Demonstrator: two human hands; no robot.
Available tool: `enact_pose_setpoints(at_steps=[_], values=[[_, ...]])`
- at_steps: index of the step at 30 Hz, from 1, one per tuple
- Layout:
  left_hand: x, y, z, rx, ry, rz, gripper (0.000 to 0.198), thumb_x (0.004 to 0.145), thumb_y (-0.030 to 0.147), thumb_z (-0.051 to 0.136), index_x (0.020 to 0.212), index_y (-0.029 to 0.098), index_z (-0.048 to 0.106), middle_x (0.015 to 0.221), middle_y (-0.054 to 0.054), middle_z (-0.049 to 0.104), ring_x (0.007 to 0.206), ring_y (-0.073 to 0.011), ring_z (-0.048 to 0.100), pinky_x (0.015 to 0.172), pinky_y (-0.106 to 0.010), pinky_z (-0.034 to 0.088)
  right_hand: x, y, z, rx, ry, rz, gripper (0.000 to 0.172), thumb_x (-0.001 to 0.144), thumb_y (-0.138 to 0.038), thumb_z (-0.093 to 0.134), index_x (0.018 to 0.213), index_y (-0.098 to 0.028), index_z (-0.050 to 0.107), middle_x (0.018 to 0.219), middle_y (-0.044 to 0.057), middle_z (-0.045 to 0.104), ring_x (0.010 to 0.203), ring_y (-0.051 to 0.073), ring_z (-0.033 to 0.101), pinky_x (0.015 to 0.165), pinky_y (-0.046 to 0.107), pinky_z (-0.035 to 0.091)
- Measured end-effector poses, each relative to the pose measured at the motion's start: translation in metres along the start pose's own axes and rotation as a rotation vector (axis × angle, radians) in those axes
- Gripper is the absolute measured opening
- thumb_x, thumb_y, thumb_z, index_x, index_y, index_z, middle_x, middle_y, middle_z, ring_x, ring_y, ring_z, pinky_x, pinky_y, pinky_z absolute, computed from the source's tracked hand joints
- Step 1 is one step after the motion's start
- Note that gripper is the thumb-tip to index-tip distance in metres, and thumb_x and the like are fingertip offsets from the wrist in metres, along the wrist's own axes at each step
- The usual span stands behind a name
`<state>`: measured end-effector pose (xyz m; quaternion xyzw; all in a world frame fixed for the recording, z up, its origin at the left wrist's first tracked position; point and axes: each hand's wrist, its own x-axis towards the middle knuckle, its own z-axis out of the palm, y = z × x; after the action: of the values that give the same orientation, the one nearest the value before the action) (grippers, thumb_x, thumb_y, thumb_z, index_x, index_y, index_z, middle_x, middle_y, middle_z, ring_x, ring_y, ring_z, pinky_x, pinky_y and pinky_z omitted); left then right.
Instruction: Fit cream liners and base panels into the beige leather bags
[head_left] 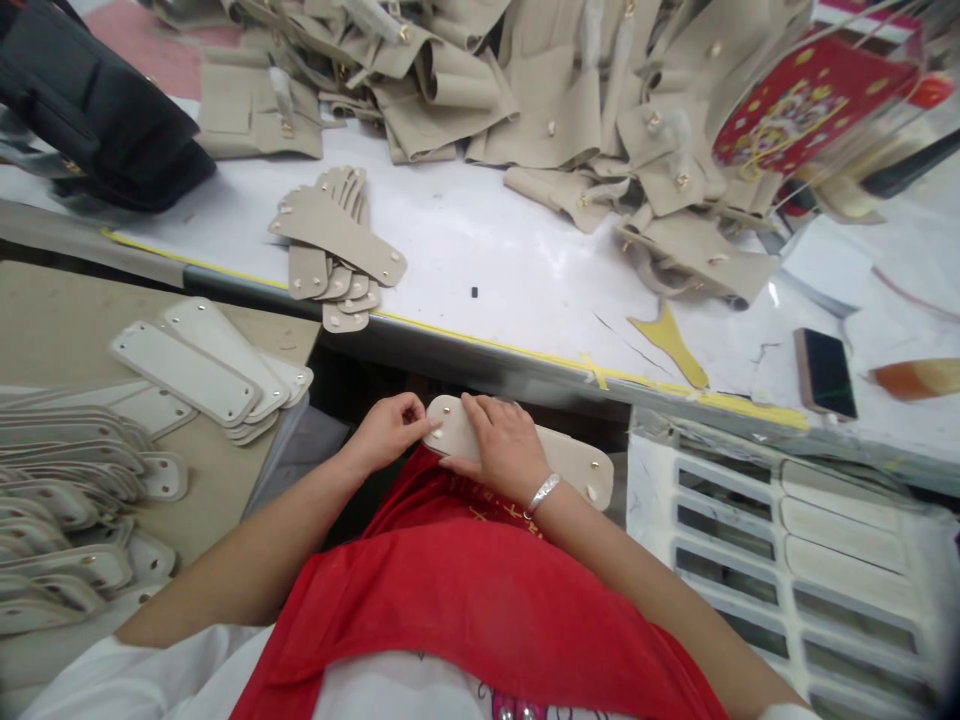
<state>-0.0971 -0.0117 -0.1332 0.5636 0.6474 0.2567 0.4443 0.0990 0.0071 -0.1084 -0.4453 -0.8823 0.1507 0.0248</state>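
Observation:
A beige leather strap piece (570,455) with rounded ends and small metal studs lies over my lap, just in front of the table edge. My right hand (506,445) holds it around the middle, fingers across the top and thumb along the near edge. At its left end, my left hand (390,430) is closed, thumb and forefinger pinching the edge beside a stud and a small whitish bit. The fingers' undersides are hidden. Beyond the left hand, a fanned stack of similar beige pieces (337,235) rests on the white table.
Beige bag parts (540,110) are heaped at the back. A black bag (97,110) stands left, above stacks of pale strap pieces (187,370). Rightward are a yellow scraper (667,340), a phone (825,372), a red paper bag (817,95) and a white slotted crate (780,570).

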Motion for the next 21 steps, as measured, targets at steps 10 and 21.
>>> enact_pose_setpoints(at_steps=[10,21], values=[[0.005,-0.014,0.002,-0.104,-0.047,0.040,0.030,0.075,0.042,0.060,0.068,0.017,0.045,0.060,0.005,0.048,0.054,-0.0091,0.044,0.049,-0.020,0.032,0.014,-0.012,0.006,-0.011,-0.003,0.003,0.056,0.090,-0.048,0.034,0.135,-0.015,0.036,0.133,0.013,0.045,0.114,0.026,0.042,0.093,0.039,0.029],[0.007,-0.014,0.006,-0.174,-0.013,-0.009,0.026,0.076,0.038,0.058,0.068,0.018,0.043,0.062,0.005,0.044,0.056,-0.0092,0.040,0.051,-0.020,0.032,0.014,0.006,0.000,0.154,-0.042,-0.008,0.078,0.066,-0.058,0.063,0.126,-0.013,0.042,0.124,0.014,0.050,0.110,0.028,0.046,0.094,0.041,0.033]])
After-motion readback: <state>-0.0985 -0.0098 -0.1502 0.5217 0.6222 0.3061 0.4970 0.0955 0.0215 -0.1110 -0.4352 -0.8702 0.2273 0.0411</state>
